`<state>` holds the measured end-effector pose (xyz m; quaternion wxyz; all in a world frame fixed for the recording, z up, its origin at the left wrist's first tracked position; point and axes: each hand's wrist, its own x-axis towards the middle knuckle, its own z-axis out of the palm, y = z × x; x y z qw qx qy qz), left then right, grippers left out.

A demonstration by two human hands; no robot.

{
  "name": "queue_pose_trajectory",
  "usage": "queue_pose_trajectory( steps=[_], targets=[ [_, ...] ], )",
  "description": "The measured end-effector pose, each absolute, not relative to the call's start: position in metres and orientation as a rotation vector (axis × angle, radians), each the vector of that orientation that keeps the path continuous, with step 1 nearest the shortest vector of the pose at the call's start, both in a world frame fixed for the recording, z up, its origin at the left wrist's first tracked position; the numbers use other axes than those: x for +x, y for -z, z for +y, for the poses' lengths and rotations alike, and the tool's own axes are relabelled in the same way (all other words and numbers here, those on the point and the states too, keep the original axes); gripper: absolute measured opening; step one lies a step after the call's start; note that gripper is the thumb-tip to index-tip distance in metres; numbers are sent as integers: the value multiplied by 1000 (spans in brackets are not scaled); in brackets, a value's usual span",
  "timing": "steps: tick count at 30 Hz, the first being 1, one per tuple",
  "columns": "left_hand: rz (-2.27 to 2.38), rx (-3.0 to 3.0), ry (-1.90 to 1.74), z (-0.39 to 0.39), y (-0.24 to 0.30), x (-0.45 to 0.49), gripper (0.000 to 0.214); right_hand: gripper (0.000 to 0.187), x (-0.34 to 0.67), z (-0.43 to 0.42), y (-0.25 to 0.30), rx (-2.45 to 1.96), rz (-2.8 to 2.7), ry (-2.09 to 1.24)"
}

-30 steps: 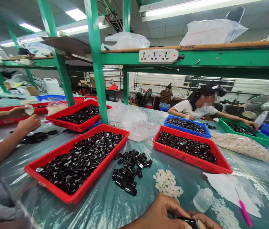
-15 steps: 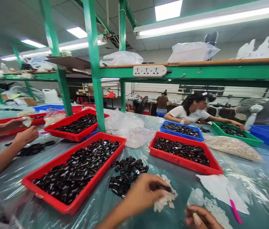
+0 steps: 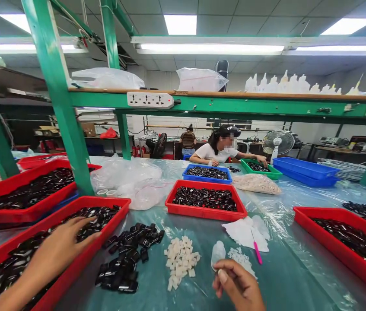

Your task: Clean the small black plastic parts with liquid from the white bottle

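My left hand reaches over the long red tray at the left, its fingers stretched and apart above the small black plastic parts in it. In my right hand, thumb and fingers pinch the near end of a small translucent plastic bottle; the fingers hide that end. Between the hands lie a loose heap of black parts and a pile of flat cream-coloured pieces. Small whitish bits lie just beyond my right hand.
A pink-handled tool rests on white paper. More red trays of black parts stand ahead and at the right. A green shelf post rises at the left. Across the table, a co-worker reaches into a green tray.
My left hand has moved from the cream-coloured pile to the red tray, and its fingers have opened. My right hand still pinches the bottle. The view has turned right.
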<state>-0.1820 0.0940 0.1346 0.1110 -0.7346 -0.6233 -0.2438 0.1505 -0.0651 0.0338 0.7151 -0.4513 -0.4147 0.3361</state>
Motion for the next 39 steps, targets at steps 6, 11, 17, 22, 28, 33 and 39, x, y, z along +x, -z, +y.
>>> queue_pose_trajectory(
  steps=[6, 11, 17, 22, 28, 33, 39],
  targets=[
    [-1494, -2834, 600, 84, -124, -36, 32, 24, 179, -63, -33, -1275, -988, -134],
    [-1192, -3120, 397, 81, -113, 87, 21, 25, 208, -61, -29, -1422, -1130, 166],
    [-1149, -3178, 17, 85, -102, 167, 20, 32, 247, -58, -28, -1654, -1159, 433],
    [-1332, -3127, -89, 92, -93, 187, 26, 32, 252, -56, -27, -1717, -1221, 539],
    [-1467, -3195, -6, 101, -78, 194, 22, 30, 249, -52, -24, -1761, -1262, 552],
    [-1381, -3297, 422, 107, -83, 189, 21, 31, 253, -49, -19, -1830, -1208, 514],
    [-1000, -3398, 915, 86, -101, 174, 15, 42, 256, -44, -7, -1867, -1139, 475]
  ],
)
